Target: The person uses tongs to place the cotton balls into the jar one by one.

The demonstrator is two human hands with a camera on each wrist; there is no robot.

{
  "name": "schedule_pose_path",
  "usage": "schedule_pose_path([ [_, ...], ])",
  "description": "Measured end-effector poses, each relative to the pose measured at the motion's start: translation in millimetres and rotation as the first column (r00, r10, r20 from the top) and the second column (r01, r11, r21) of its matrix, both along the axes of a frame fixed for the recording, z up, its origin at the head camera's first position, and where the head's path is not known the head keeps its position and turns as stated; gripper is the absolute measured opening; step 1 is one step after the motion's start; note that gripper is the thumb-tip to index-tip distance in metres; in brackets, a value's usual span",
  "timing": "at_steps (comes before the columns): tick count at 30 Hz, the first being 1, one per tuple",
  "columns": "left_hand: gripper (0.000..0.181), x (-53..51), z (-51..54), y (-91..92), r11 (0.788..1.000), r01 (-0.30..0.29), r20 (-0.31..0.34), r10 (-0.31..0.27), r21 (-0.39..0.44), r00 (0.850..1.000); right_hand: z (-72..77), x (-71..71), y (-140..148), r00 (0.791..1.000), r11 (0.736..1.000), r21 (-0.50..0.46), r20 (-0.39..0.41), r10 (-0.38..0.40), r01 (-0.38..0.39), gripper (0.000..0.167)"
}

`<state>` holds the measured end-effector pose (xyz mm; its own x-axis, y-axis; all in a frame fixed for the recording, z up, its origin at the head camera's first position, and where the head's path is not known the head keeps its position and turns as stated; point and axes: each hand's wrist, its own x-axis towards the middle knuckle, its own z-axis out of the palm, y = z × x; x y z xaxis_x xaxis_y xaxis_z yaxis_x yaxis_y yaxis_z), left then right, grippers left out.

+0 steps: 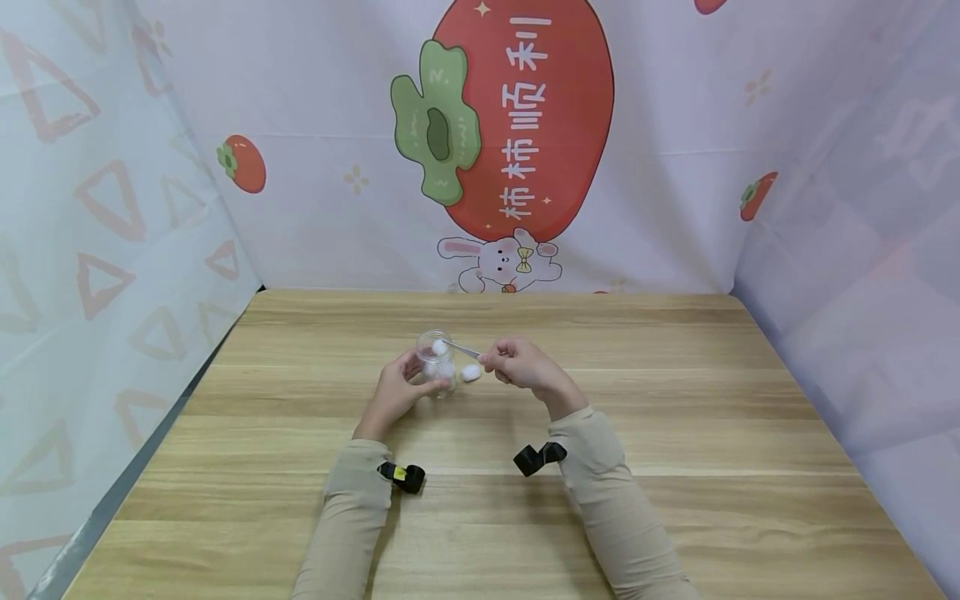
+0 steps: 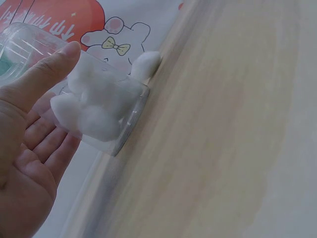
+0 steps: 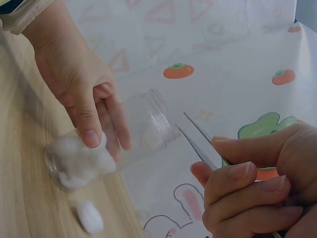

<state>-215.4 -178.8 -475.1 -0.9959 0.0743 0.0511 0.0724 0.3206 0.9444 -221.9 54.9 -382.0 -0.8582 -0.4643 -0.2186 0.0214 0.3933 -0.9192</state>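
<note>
A clear jar (image 1: 434, 367) stands on the table with several white cotton balls (image 3: 79, 158) in its lower part. My left hand (image 1: 397, 390) grips the jar from the left, thumb on the near side and fingers round the far side. In the right wrist view, one more cotton ball (image 3: 154, 133) is inside the jar near its mouth. My right hand (image 1: 527, 367) pinches metal tweezers (image 3: 198, 144), whose tips stand apart just outside the jar's mouth in that view. Beside the jar, a loose cotton ball (image 1: 471, 372) lies on the table.
The wooden table (image 1: 675, 417) reaches back to a white cloth (image 1: 315, 225) printed with a red persimmon and a rabbit. Cloth also hangs at the left and right sides. Black straps (image 1: 403, 477) with small devices sit on both wrists.
</note>
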Motion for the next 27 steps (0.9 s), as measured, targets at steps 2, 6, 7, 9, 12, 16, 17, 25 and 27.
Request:
schedule_pose_path([
  [2, 0.071, -0.2, 0.3, 0.4, 1.0, -0.001, -0.006, 0.001, 0.014, 1.0, 1.0, 1.1, 1, 1.0, 1.0, -0.001, 0.006, -0.003, 0.003, 0.025],
  [6, 0.068, -0.5, 0.3, 0.9, 1.0, -0.004, -0.019, 0.005, 0.026, 1.0, 1.2, 2.5, 4, 1.0, 1.0, 0.003, 0.024, -0.015, 0.015, 0.023],
  [7, 0.068, -0.5, 0.2, 0.9, 1.0, -0.006, -0.021, 0.006, 0.025, 1.0, 0.8, 2.5, 5, 0.999, 1.0, 0.003, 0.027, -0.019, 0.019, 0.023],
  [9, 0.069, -0.5, -0.1, 0.9, 1.0, -0.006, -0.027, 0.006, 0.023, 1.0, -0.4, 2.3, 8, 0.999, 1.0, 0.003, 0.035, -0.029, 0.029, 0.023],
  [12, 0.069, -0.3, -0.4, 0.8, 1.0, -0.005, -0.032, 0.005, 0.022, 0.999, -3.8, 1.3, 12, 0.999, 0.999, -0.005, 0.035, -0.033, 0.033, 0.024],
  [16, 0.07, 0.2, -0.3, 0.6, 1.0, -0.001, -0.034, 0.002, 0.023, 0.999, -8.5, 0.5, 16, 0.998, 0.999, -0.019, 0.048, -0.037, 0.038, 0.025],
  [17, 0.07, 0.2, -0.2, 0.4, 1.0, -0.002, -0.033, 0.003, 0.023, 0.999, -9.7, 0.4, 17, 0.997, 0.999, -0.022, 0.057, -0.043, 0.044, 0.025],
  [25, 0.068, -0.3, 0.2, 0.3, 1.0, -0.001, -0.028, 0.002, 0.03, 1.0, -21.3, 0.8, 23, 0.992, 0.998, -0.001, 0.112, -0.059, 0.06, 0.026],
  [27, 0.068, -0.3, 0.2, 0.4, 1.0, 0.001, -0.03, 0.0, 0.031, 1.0, -24.6, 0.6, 23, 0.991, 0.998, 0.004, 0.124, -0.059, 0.059, 0.027],
])
